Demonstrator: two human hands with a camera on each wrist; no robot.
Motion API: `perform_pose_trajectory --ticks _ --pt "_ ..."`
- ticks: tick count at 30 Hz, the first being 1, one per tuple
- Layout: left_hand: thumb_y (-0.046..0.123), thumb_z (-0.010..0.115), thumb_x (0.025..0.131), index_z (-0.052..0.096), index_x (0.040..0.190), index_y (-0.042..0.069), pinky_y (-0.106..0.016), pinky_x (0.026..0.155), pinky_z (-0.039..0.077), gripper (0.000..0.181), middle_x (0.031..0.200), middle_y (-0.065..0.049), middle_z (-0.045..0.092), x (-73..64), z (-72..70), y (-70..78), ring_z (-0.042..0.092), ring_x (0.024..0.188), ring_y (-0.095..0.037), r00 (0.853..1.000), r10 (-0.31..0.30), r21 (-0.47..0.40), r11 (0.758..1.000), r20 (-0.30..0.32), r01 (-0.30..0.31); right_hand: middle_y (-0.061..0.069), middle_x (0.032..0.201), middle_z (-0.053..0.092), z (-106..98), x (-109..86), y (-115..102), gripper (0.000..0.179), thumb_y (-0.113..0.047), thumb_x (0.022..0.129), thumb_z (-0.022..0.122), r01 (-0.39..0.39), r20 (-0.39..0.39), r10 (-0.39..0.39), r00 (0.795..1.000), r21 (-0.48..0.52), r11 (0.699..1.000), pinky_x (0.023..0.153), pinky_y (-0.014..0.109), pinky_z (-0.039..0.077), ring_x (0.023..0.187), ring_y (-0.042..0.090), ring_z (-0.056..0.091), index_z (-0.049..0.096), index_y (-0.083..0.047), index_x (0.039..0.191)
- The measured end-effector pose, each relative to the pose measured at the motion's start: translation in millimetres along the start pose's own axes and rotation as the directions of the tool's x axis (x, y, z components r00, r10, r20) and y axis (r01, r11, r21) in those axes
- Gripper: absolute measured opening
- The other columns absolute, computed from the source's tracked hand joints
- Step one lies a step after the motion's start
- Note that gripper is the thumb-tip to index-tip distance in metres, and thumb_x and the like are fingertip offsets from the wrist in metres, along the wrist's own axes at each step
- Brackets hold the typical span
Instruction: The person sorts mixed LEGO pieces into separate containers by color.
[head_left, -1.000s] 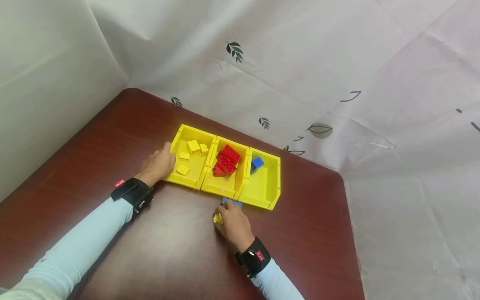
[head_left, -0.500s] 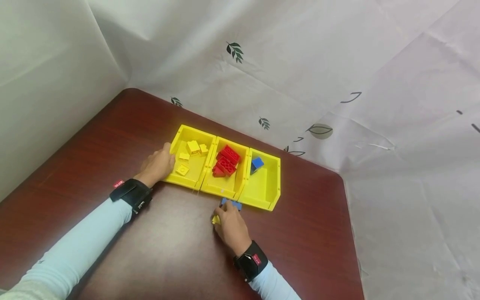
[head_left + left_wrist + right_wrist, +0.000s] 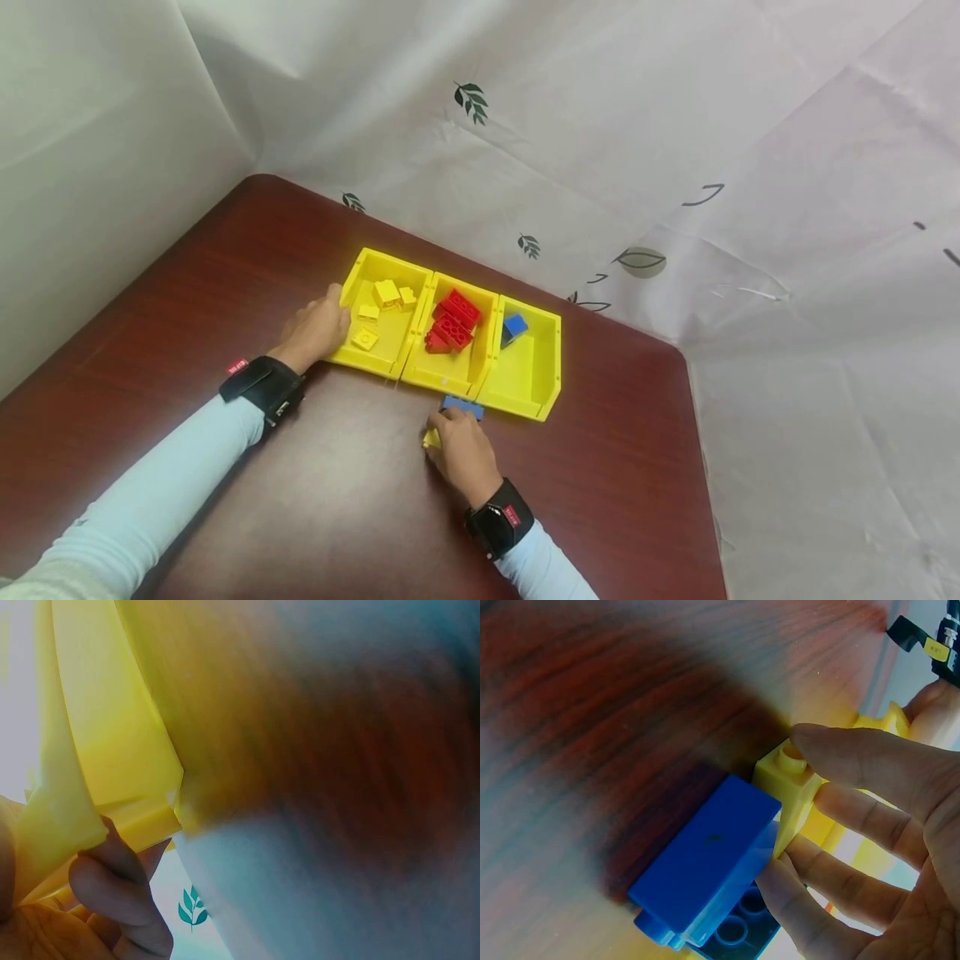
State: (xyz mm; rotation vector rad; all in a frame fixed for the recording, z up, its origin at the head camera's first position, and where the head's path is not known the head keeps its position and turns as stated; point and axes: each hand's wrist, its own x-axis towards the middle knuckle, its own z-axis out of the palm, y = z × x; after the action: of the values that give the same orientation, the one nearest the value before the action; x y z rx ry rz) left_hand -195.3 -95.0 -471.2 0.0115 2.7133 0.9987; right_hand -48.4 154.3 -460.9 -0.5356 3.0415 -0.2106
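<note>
My right hand (image 3: 467, 457) pinches a small yellow toy brick (image 3: 784, 787) between thumb and fingers, low over the table in front of the bins. Right beside it lies a blue brick (image 3: 709, 851), with a second, darker blue brick (image 3: 742, 930) showing its hollow side behind. In the head view the blue brick (image 3: 462, 407) shows just past the fingertips, near the bins' front edge. My left hand (image 3: 313, 329) grips the side wall of the leftmost yellow bin (image 3: 352, 357); in the left wrist view its fingers (image 3: 112, 892) curl around the bin's edge (image 3: 64, 825).
Three yellow bins stand joined in a row. Several yellow bricks (image 3: 386, 294) lie in the left one, red bricks (image 3: 453, 329) in the middle bin (image 3: 442, 379), and blue brickwork (image 3: 514, 327) in the right bin (image 3: 536, 367). A white printed curtain (image 3: 570, 167) hangs behind the brown table (image 3: 615, 433).
My right hand has shifted slightly left with the yellow brick in its fingers. The left hand stays on the bin's side, and the bins hold still.
</note>
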Motion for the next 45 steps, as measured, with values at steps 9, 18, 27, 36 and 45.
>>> perform_pose_trajectory --ticks 9,18,27,36,45 --pt "0.022 0.041 0.102 0.030 0.137 0.002 -0.034 0.063 0.040 0.042 0.094 -0.017 0.051 0.5 0.1 -1.0 0.052 0.074 -0.029 1.000 0.005 -0.003 1.000 -0.006 -0.005 0.005 0.095 0.067 -5 0.9 -1 0.025 -0.019 0.076 0.084 0.031 0.026 -0.031 0.999 -0.017 0.999 0.068 0.027 0.052 0.084 0.021 0.060 0.069 -0.014 0.096" --pt "0.023 0.042 0.103 0.030 0.136 0.003 -0.035 0.064 0.041 0.041 0.094 -0.017 0.051 0.5 -0.1 -0.3 0.053 0.075 -0.030 1.000 0.009 0.000 1.000 -0.009 -0.009 0.004 0.093 0.068 -42 22.6 -17 0.033 -0.023 0.077 0.084 0.129 -0.012 -0.128 0.992 0.014 0.992 0.074 0.025 0.054 0.084 0.018 0.063 0.071 -0.010 0.104" --pt "0.023 0.042 0.103 0.031 0.135 0.003 -0.035 0.062 0.040 0.039 0.089 -0.016 0.051 -0.8 -0.7 -0.5 0.052 0.070 -0.029 0.999 0.027 -0.003 1.000 -0.022 -0.027 0.005 0.102 0.070 -87 76.9 -43 0.036 -0.027 0.080 0.082 0.140 0.018 -0.141 0.990 0.038 0.989 0.084 0.025 0.054 0.089 0.018 0.062 0.070 -0.012 0.111" --pt "0.022 0.040 0.102 0.036 0.124 0.002 -0.034 0.056 0.041 0.030 0.082 -0.015 0.052 -2.8 -2.4 -3.5 0.054 0.064 -0.028 0.996 0.080 0.011 0.997 -0.050 -0.079 0.005 0.103 0.070 -94 143.0 -71 0.035 -0.028 0.082 0.080 0.093 0.107 -0.093 0.990 0.010 0.996 0.078 0.023 0.052 0.085 0.015 0.060 0.069 -0.013 0.112" --pt "0.020 0.039 0.101 0.036 0.124 -0.001 -0.033 0.053 0.038 0.031 0.076 -0.013 0.049 -6.7 -2.3 -5.1 0.051 0.060 -0.027 0.989 0.123 0.035 0.992 -0.077 -0.120 0.000 0.095 0.069 -70 190.1 -82 0.036 -0.026 0.082 0.079 -0.041 0.182 0.062 0.981 -0.116 0.992 0.087 0.027 0.054 0.083 0.016 0.061 0.068 -0.015 0.115"
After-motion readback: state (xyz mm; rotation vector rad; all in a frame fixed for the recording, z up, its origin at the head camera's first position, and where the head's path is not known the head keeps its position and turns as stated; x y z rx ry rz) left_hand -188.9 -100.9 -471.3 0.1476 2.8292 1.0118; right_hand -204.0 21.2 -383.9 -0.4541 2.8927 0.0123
